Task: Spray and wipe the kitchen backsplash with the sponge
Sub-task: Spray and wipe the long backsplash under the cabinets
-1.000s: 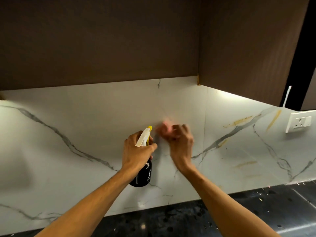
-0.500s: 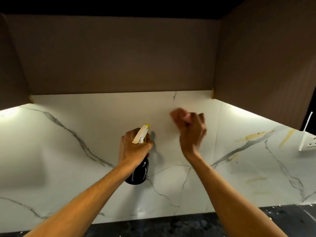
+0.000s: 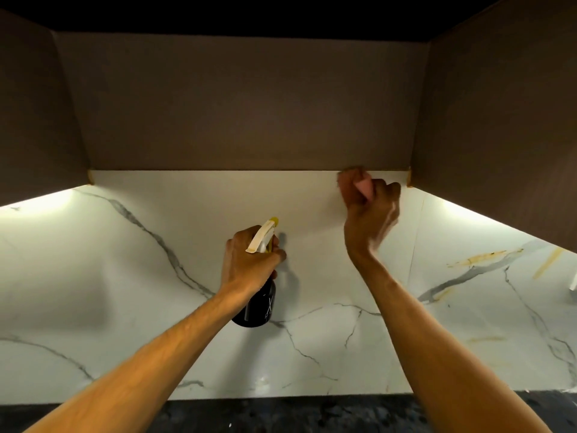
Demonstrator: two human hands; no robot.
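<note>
The white marble backsplash [image 3: 193,276] with grey veins fills the middle of the view. My left hand [image 3: 249,260] grips a black spray bottle [image 3: 259,307] with a white and yellow trigger head, nozzle close to the wall. My right hand [image 3: 368,214] is closed on a pink sponge [image 3: 363,187], pressed against the top of the backsplash just under the cabinet edge. The hand is blurred by motion and covers most of the sponge.
Brown upper cabinets [image 3: 249,104] overhang the wall, lit strips glowing under them at left and right. Yellowish smears [image 3: 480,257] mark the marble at the right. A dark speckled countertop [image 3: 312,414] runs along the bottom. A white socket edge [image 3: 574,281] shows at far right.
My right hand with the sponge has moved up and to the right along the wall to the cabinet's lower edge. The view has tilted upward. The left hand keeps holding the bottle in place.
</note>
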